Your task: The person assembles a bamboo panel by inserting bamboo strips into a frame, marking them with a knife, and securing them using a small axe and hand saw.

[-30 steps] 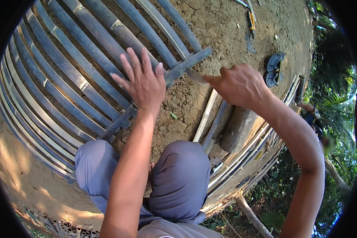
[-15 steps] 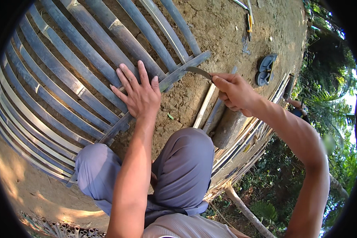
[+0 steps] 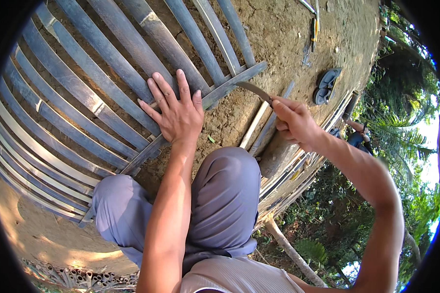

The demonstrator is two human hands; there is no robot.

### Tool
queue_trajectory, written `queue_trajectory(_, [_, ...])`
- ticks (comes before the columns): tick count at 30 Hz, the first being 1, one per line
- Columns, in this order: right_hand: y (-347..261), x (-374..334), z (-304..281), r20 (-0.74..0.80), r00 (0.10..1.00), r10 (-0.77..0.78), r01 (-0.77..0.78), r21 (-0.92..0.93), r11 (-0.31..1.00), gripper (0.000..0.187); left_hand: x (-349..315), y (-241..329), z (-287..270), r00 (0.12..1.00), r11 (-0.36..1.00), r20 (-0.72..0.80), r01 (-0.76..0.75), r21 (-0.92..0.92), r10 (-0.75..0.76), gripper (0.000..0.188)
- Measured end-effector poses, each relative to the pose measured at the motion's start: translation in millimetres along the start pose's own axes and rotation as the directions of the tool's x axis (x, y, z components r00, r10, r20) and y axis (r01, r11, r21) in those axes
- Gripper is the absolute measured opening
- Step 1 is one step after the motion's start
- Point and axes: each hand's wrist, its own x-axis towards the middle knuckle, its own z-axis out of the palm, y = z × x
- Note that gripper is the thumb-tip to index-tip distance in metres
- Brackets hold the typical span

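Observation:
A bamboo slat panel (image 3: pixel 94 100) lies on the ground at the left, its dark and pale strips joined to a cross strip (image 3: pixel 223 90) along the near end. My left hand (image 3: pixel 178 113) rests open and palm down, fingers spread over the slat ends and the cross strip. In my right hand (image 3: pixel 294 122) is a curved knife (image 3: pixel 255 91), the fingers wrapped round its handle, which they hide. The blade points left, and its tip meets or nearly meets the cross strip near its far right end.
A pair of dark sandals (image 3: pixel 326 86) and a tool with an orange-and-black handle (image 3: pixel 315 30) lie on the dirt. Right of my knees are a log (image 3: pixel 277 155) and long bamboo poles (image 3: pixel 298 171). Another person (image 3: pixel 359 136) is partly visible at the right; cut bamboo tubes (image 3: pixel 90 279) lie lower left.
My right hand has moved a little right and down with the knife, showing more of the blade. My left hand stays pressed on the panel. The whole view has shifted slightly.

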Motion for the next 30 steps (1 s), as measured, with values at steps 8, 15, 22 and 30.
queue_trajectory(8, [33.7, -1.7, 2.3, 0.075, 0.87, -0.488, 0.327, -0.829, 0.454, 0.043, 0.7, 3.9, -0.1, 1.0, 1.0, 0.008, -0.016, -0.006, 0.016, 0.066])
queue_trajectory(15, [-8.8, 5.4, -24.6, 0.279, 0.872, -0.402, 0.323, -0.945, 0.045, 0.049, 2.1, 3.7, 3.0, 0.999, 1.0, -0.021, -0.023, 0.02, 0.024, 0.066])
queue_trajectory(22, [18.4, -3.6, 9.8, -0.055, 0.977, -0.205, 0.167, -0.403, 0.9, 0.05, 0.1, 1.7, 1.2, 1.0, 1.0, -0.02, -0.022, 0.006, 0.022, 0.065])
queue_trajectory(30, [-24.6, 23.6, -52.9, 0.56, 0.742, -0.369, 0.337, -0.787, -0.517, 0.049, 0.5, -0.2, 5.1, 0.997, 0.999, -0.054, -0.052, 0.005, 0.052, 0.066])
